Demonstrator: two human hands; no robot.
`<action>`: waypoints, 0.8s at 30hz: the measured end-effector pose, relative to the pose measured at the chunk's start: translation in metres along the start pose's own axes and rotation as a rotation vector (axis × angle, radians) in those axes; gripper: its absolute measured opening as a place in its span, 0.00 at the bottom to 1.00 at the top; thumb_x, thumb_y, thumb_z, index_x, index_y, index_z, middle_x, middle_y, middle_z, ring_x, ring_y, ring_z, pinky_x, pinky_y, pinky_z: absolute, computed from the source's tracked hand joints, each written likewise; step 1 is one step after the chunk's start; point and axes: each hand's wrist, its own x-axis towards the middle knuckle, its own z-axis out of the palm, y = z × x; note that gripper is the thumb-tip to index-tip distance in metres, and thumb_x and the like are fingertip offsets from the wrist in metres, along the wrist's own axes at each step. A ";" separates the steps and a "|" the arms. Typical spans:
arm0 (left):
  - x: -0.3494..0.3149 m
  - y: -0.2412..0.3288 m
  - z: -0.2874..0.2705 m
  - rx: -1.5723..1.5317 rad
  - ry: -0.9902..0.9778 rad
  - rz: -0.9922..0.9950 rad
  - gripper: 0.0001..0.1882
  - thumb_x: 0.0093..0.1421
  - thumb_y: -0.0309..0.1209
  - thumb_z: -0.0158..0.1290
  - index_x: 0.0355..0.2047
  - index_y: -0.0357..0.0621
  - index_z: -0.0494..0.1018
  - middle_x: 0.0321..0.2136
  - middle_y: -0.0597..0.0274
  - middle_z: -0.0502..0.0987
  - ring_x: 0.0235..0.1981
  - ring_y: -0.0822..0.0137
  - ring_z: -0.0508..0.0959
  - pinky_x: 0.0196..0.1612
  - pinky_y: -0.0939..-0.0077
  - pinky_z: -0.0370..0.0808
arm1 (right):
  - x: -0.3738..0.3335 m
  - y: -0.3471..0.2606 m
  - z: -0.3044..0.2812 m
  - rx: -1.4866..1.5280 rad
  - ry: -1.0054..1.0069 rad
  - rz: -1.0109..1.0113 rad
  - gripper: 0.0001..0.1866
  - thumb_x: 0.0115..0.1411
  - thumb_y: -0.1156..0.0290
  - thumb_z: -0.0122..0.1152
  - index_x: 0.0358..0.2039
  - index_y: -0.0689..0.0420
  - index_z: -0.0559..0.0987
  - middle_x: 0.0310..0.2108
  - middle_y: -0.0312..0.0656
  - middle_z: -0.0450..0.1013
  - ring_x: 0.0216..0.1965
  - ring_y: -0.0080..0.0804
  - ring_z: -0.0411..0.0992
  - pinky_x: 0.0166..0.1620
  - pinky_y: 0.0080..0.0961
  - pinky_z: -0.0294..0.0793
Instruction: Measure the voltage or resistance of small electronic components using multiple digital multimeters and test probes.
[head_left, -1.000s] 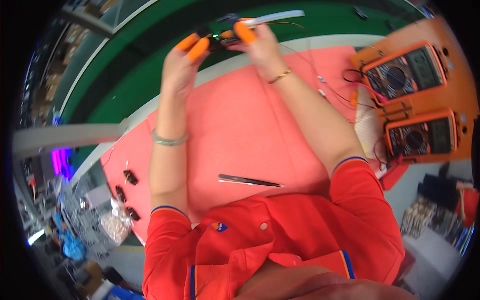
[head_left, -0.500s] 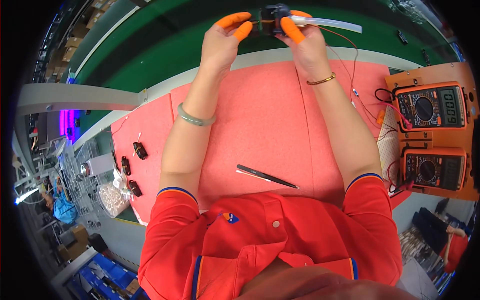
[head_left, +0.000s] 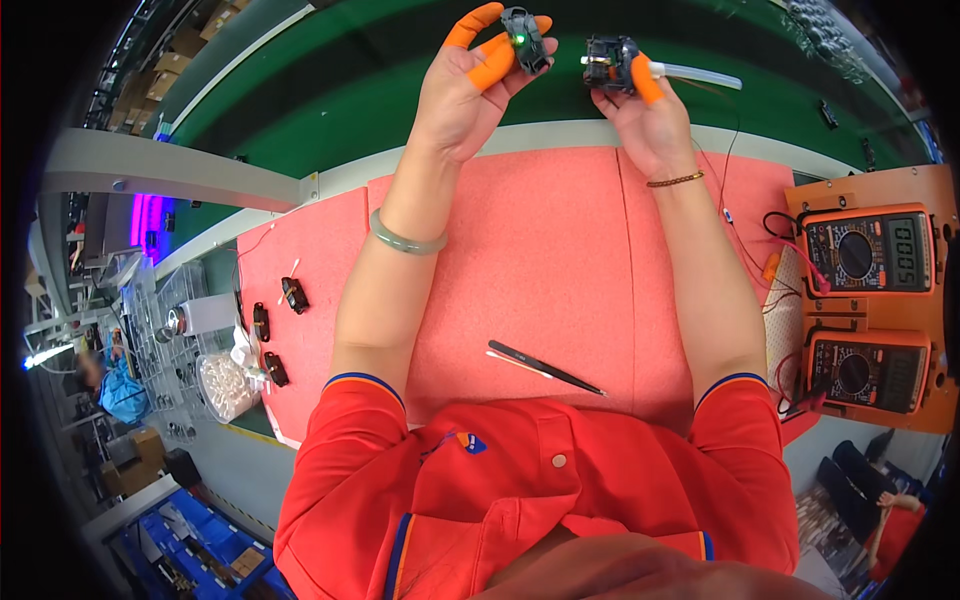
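pinching grey part (head_left: 524, 38), black module (head_left: 606, 62)

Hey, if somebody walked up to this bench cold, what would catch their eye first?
Probably the two raised hands with orange finger covers: the left hand pinches a small dark part with a green light, the right hand holds a second dark part with a clear tube. Next, the salmon-pink mat with black tweezers lying on it, and two orange meters at the right.

Red mat (head_left: 560, 260): tweezers (head_left: 545, 367), maybe three black parts (head_left: 271, 322).
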 end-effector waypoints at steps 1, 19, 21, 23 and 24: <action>0.001 0.000 -0.001 0.020 -0.013 0.014 0.17 0.52 0.23 0.45 0.44 0.45 0.59 0.43 0.48 0.65 0.40 0.58 0.70 0.42 0.69 0.70 | 0.001 -0.001 0.000 0.001 0.000 0.005 0.14 0.58 0.68 0.40 0.44 0.58 0.62 0.39 0.43 0.63 0.39 0.34 0.64 0.45 0.31 0.63; 0.012 0.021 -0.087 1.987 0.462 0.009 0.19 0.49 0.38 0.50 0.41 0.45 0.68 0.37 0.57 0.72 0.38 0.64 0.72 0.40 0.77 0.66 | 0.003 0.008 -0.001 -0.086 0.040 -0.037 0.13 0.54 0.73 0.48 0.41 0.56 0.65 0.37 0.38 0.65 0.38 0.27 0.65 0.39 0.27 0.66; 0.009 0.025 -0.080 2.119 0.425 0.054 0.19 0.50 0.37 0.49 0.43 0.45 0.67 0.38 0.56 0.71 0.40 0.65 0.71 0.42 0.77 0.65 | 0.000 0.013 0.003 -0.036 -0.018 -0.032 0.12 0.53 0.75 0.48 0.40 0.57 0.66 0.36 0.38 0.65 0.37 0.26 0.65 0.38 0.27 0.67; 0.010 0.013 -0.067 2.126 0.354 0.127 0.18 0.51 0.35 0.48 0.43 0.44 0.66 0.39 0.56 0.71 0.40 0.67 0.71 0.42 0.78 0.65 | -0.007 0.010 0.011 -0.125 -0.002 -0.052 0.13 0.52 0.75 0.51 0.39 0.59 0.66 0.34 0.38 0.66 0.35 0.24 0.66 0.38 0.23 0.67; 0.009 0.005 -0.060 1.847 0.307 0.107 0.17 0.53 0.32 0.47 0.44 0.42 0.65 0.38 0.57 0.71 0.40 0.68 0.71 0.42 0.79 0.65 | -0.010 0.007 0.013 -0.144 0.019 -0.077 0.13 0.52 0.75 0.51 0.39 0.59 0.66 0.34 0.38 0.66 0.35 0.24 0.66 0.38 0.23 0.67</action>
